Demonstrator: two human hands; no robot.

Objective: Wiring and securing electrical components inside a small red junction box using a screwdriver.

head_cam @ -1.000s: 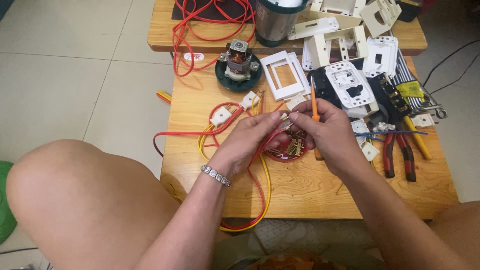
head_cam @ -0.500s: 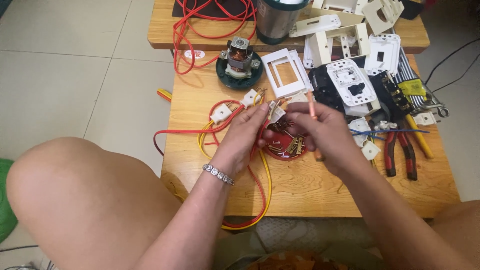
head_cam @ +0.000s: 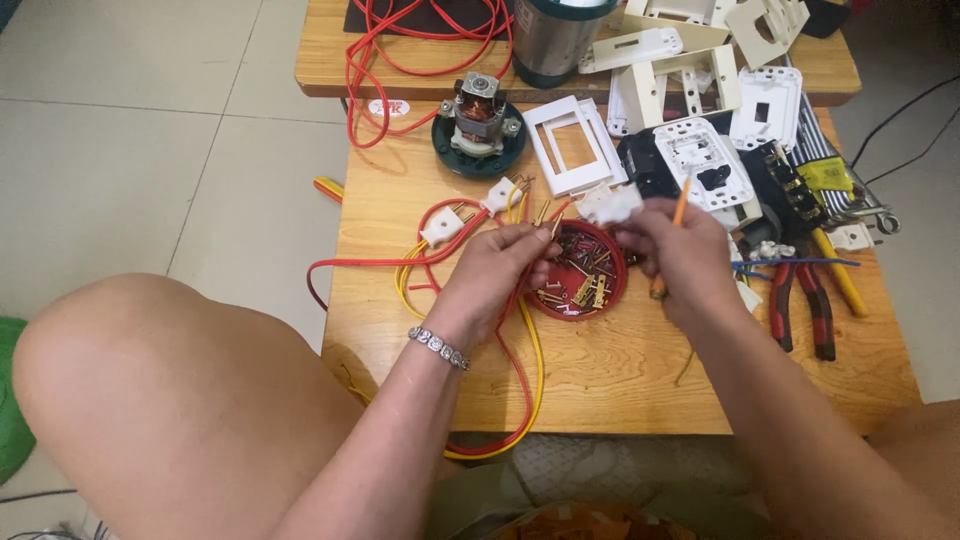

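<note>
Presently, right hand (head_cam: 680,262): closed around an orange screwdriver (head_cam: 672,235), fingertips pinching a white plug part (head_cam: 608,204).
Left hand (head_cam: 495,272): fingertips pinched on something too small to tell, over the red dish (head_cam: 578,270) rim.
Dish: between both hands, holding brass screws.
Room: bare wooden table (head_cam: 620,370) toward the near edge; pliers (head_cam: 800,305) crowd the right.

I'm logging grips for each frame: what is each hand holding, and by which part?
Right hand grips an orange-handled screwdriver around its handle. Left hand pinches something small at its fingertips above the red dish; what it is cannot be told.
</note>
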